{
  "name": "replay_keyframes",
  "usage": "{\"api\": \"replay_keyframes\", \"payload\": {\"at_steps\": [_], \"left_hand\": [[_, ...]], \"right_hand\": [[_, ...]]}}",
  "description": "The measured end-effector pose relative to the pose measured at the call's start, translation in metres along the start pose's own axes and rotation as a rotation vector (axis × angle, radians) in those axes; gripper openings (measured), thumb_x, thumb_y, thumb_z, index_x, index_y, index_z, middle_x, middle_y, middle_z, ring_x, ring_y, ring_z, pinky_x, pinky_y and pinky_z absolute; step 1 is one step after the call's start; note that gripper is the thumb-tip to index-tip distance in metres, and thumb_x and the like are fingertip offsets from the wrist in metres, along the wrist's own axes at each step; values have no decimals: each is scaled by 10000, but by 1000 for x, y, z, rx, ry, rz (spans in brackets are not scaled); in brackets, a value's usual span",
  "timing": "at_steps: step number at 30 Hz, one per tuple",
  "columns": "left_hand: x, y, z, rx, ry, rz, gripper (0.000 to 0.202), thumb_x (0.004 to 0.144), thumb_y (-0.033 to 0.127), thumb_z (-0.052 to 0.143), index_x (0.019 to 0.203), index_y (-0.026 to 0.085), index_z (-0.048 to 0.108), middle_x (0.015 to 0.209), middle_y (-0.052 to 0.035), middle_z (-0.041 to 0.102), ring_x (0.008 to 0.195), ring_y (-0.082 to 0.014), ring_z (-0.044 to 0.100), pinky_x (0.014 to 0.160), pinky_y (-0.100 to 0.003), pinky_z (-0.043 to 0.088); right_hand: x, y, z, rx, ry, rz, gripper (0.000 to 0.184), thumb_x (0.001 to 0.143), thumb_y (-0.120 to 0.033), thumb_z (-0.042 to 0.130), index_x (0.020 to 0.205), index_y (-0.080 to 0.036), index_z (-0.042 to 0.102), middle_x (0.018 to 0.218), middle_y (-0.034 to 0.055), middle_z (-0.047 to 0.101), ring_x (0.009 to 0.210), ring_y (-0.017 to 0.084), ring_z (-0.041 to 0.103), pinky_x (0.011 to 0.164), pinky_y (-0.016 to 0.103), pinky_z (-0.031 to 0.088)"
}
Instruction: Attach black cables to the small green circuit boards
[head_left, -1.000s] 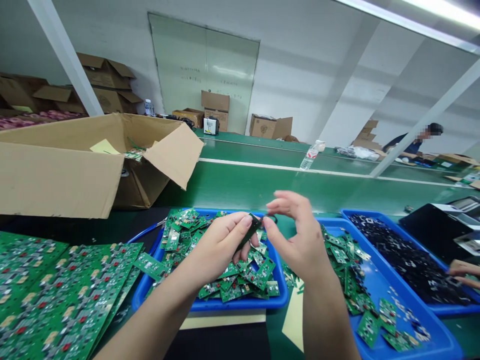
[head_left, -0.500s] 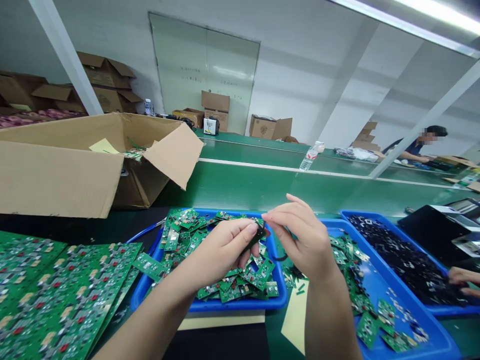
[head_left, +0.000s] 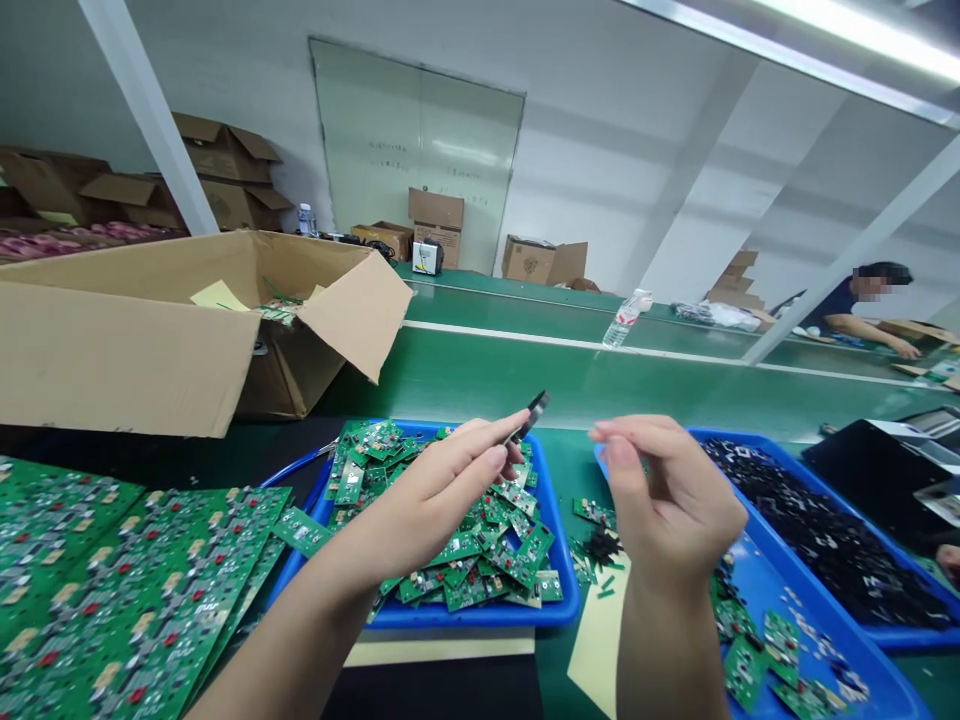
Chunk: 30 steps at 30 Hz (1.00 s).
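Note:
My left hand (head_left: 442, 495) is closed over the middle tray, with a small board seen nearly edge-on between thumb and fingers. A dark, curved black part (head_left: 538, 405) sticks up past the fingertips. To its right, my right hand (head_left: 671, 490) is raised with thumb and forefinger pinched together; whatever is between them, if anything, is too small to make out. The two hands are apart. Below my left hand, a blue tray (head_left: 566, 600) is heaped with small green circuit boards (head_left: 457, 550). A little pile of black pieces (head_left: 602, 546) lies between the trays.
Stacked green board panels (head_left: 97, 580) lie at left, before a large open cardboard box (head_left: 120, 350). On the right are a blue tray (head_left: 825, 610) with boards and a tray of black parts (head_left: 817, 520). A water bottle (head_left: 624, 320) and another person (head_left: 847, 305) are farther back.
My right hand has moved right and away from my left hand, its fingers now pinched. The piece in my left hand has tipped upward. A nearby person's hand at far right has drawn back.

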<state>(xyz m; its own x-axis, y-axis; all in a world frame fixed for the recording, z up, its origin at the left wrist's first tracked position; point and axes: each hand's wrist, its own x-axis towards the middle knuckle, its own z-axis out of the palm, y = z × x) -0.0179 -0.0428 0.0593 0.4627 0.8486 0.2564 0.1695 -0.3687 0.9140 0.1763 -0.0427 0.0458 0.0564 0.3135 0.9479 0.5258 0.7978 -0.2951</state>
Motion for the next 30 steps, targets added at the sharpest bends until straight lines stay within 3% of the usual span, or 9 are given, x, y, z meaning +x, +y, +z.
{"api": "replay_keyframes", "payload": {"at_steps": [3, 5, 10, 19, 22, 25, 28, 30], "left_hand": [[-2, -2, 0, 69, -38, 58, 425, 970, 328, 428, 1394, 329, 444, 1206, -27, 613, 1106, -181, 558, 986, -310, 427], [-2, -4, 0, 102, -52, 83, 433, 971, 330, 437, 1402, 365, 418, 1320, -12, 553, 1219, -188, 496, 1049, -326, 395], [-4, -8, 2, 138, -102, 135, 438, 983, 323, 419, 1415, 383, 387, 1380, -19, 511, 1259, -189, 474, 1063, -341, 407], [-2, -9, 2, 233, -53, 167, 440, 981, 268, 423, 1409, 363, 397, 1219, -45, 582, 1133, -181, 536, 973, -317, 456], [-1, -8, 4, 251, -23, 230, 436, 972, 232, 435, 1399, 320, 423, 1180, -57, 588, 1091, -175, 550, 941, -293, 461], [2, -10, 5, 273, 47, 286, 444, 963, 195, 426, 1402, 262, 423, 1136, -69, 592, 1036, -169, 564, 923, -291, 463], [5, -14, 4, 287, 164, 315, 457, 952, 182, 438, 1406, 237, 409, 1082, -68, 597, 995, -166, 576, 876, -291, 480], [6, -15, 3, 302, 213, 345, 426, 946, 168, 453, 1367, 232, 454, 1090, -73, 601, 1009, -168, 578, 871, -292, 485]], "right_hand": [[4, -8, -4, 20, -211, 34, 122, 830, -90, 587, 800, -193, 646, 645, -7, 646, 575, 124, 595, 510, 247, 467], [5, -12, -4, 8, -281, 54, 93, 844, -125, 587, 803, -189, 641, 640, -1, 647, 541, 117, 572, 509, 252, 470], [5, -15, 1, -13, -361, 91, 101, 866, -160, 561, 790, -185, 621, 630, -4, 623, 537, 115, 551, 527, 262, 476], [5, -14, 3, 67, -362, 114, 123, 858, -116, 544, 772, -185, 600, 636, 0, 609, 568, 117, 549, 544, 258, 477], [4, -12, 2, 209, -398, 193, 105, 850, -122, 552, 833, -188, 632, 636, -2, 633, 554, 118, 581, 522, 249, 494], [3, -13, -5, 452, -516, 271, 170, 868, -160, 508, 893, -196, 672, 565, -12, 630, 472, 114, 584, 451, 228, 481], [2, -18, -17, 729, -622, 225, 268, 908, -302, 483, 728, -243, 673, 424, -51, 548, 366, 85, 526, 436, 198, 464], [3, -19, -23, 905, -605, 176, 374, 924, -399, 481, 602, -258, 610, 346, -90, 461, 294, 52, 461, 435, 164, 449]]}}
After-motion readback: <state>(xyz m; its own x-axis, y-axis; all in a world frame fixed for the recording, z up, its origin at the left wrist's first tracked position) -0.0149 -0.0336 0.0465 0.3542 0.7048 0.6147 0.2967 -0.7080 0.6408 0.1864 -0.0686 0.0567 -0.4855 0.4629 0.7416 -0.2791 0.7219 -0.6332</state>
